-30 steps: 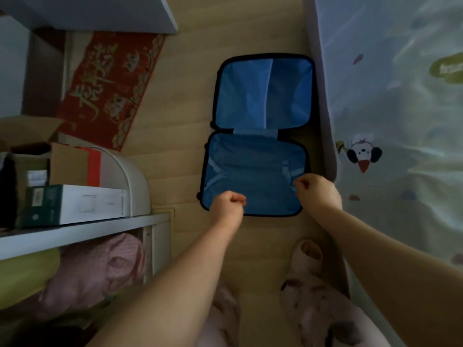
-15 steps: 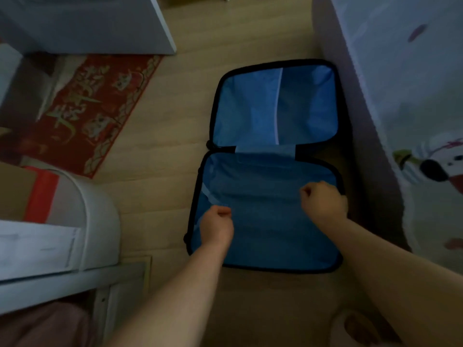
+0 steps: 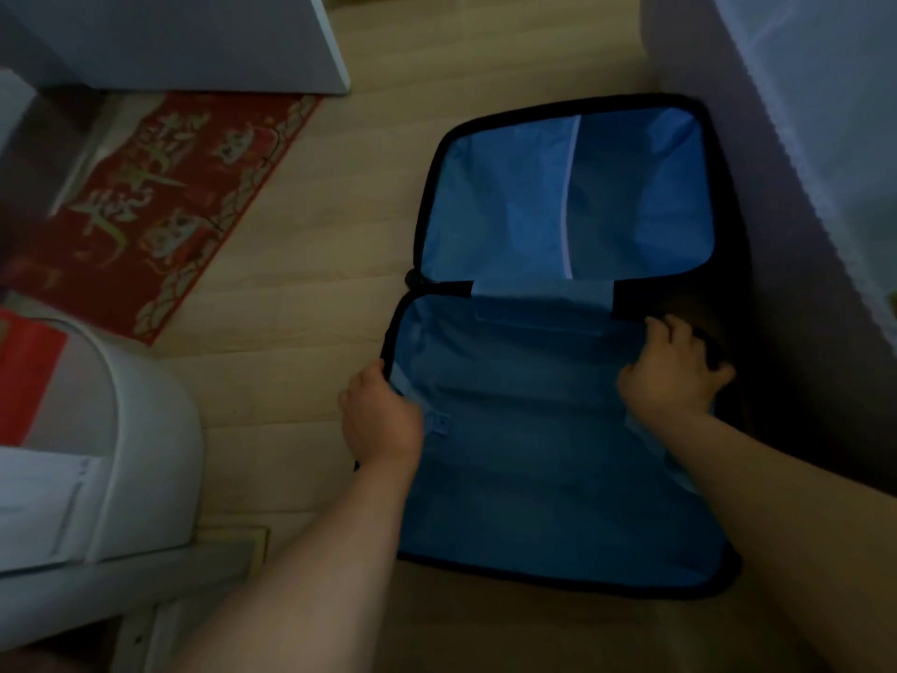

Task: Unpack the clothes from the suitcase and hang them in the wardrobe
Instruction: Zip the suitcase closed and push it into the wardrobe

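Pale wooden floor (image 3: 301,342) runs through a dim bedroom, and on it the suitcase (image 3: 534,488) lies opened flat, its far half (image 3: 509,211) nearly touching the side of the bed.

Both halves show only smooth blue lining inside a black rim. No clothes show in either half, and a loose strap with its buckle (image 3: 440,424) lies slack against the near lining. Judging by that, the case is light now. Its shell looks stiff enough to keep its shape, while the lining is thin and soft and would only bunch if pulled. The firm black rim is the place to take hold, one side in each hand, so that the hinged halves do not flop.

The left hand (image 3: 381,420) grips the left rim of the near half, fingers curled over the edge. The right hand (image 3: 674,371) is curled over the right rim close to the hinge; how far its fingers wrap underneath cannot be made out in the shadow there.

A red mat with gold characters (image 3: 145,211) lies to the left, below a white cabinet panel (image 3: 194,36). A white rounded bin (image 3: 145,454) stands nearer. The bed (image 3: 825,138), under a pale sheet, fills the right.
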`<state>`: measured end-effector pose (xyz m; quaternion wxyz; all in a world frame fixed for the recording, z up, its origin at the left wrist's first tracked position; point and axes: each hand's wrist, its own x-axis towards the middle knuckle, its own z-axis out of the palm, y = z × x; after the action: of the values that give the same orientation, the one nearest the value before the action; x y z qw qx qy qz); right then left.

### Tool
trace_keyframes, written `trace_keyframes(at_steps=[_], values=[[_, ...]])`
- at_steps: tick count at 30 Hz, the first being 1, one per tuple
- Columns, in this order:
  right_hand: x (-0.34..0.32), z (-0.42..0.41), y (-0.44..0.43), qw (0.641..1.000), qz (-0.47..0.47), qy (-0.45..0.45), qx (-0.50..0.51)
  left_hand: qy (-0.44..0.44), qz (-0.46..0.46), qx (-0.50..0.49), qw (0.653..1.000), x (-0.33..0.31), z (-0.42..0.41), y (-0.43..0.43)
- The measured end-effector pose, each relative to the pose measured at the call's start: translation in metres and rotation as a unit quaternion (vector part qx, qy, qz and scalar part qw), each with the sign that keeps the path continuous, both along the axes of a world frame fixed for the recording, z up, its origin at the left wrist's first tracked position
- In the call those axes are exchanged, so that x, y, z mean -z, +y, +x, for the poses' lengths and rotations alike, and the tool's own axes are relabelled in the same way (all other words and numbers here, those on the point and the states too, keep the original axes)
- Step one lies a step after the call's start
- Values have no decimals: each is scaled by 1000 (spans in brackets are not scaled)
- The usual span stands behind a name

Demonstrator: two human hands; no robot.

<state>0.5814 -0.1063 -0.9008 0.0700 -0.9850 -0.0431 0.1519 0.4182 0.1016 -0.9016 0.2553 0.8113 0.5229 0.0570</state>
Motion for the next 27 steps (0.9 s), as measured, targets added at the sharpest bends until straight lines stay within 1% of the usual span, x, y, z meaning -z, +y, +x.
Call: trace_keyframes(at_steps=[2,4,6,9,11,13,15,19,21,22,25,27], values=[[3,-1,3,1000,-8,8,1,32,9,21,999,5,-5,2],[5,1,10,1000,-5,-22,19,67,17,23,997,8,-7,8],[7,3,14,999,11,-40,28,87,4,11,996,8,-7,12],[12,3,15,1000,17,-16,2,97,-21,6,995,8,-9,15],[13,3,16,999,-14,4,-33,107,-31,6,994,9,-10,17],[14,6,18,992,-87,36,-81,116,-41,7,992,8,-9,21],[13,9,20,983,-135,50,-113,109,-48,-5,993,9,-8,27],[8,15,22,983,-135,31,-122,58,-28,-38,997,8,-14,46],[3,18,24,982,-139,46,-121,59,-15,-29,998,5,-12,50],[2,19,26,981,-139,53,-123,77,-22,-23,997,5,-11,49],[-4,20,33,981,-132,53,-135,155,-91,7,984,13,-15,38],[-8,17,39,980,-131,50,-144,163,-117,-21,979,21,-24,33]])
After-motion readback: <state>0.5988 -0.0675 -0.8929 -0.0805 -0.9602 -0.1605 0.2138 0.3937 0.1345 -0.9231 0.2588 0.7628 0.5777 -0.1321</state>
